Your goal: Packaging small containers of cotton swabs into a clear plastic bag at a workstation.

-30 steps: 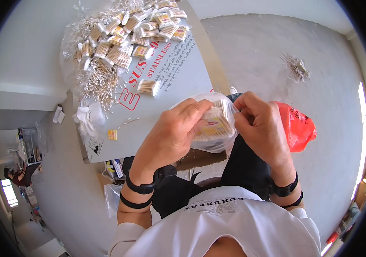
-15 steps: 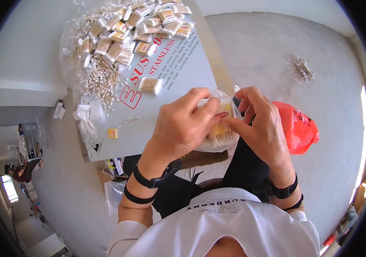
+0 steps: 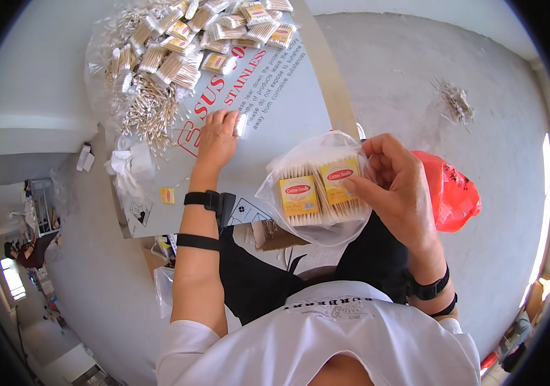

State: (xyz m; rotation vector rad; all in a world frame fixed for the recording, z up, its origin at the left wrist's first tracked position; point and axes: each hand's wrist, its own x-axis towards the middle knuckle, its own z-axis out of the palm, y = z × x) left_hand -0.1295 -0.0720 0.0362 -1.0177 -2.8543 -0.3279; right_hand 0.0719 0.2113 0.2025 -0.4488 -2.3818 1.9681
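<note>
My left hand (image 3: 218,138) lies on the table with its fingers closed over a small packet of cotton swabs (image 3: 241,126). Only the right end of that packet shows; the hand hides the rest. My right hand (image 3: 398,186) pinches the right edge of a clear plastic bag (image 3: 267,194) between thumb and fingers, above my lap at the table's near edge. Inside the bag, two bundles of cotton swabs sit side by side, each with a yellow label (image 3: 299,196) facing up.
A heap of cotton swab packets (image 3: 175,64) and loose swabs (image 3: 149,116) covers the table's far left. White crumpled material (image 3: 130,164) and a small yellow label card (image 3: 167,195) lie nearer. A red plastic bag (image 3: 445,193) is at right; scattered swabs (image 3: 457,106) lie on the floor.
My left hand has left the plastic bag and moved far left onto the lone swab packet. The bag now hangs from my right hand, its two labelled bundles uncovered.
</note>
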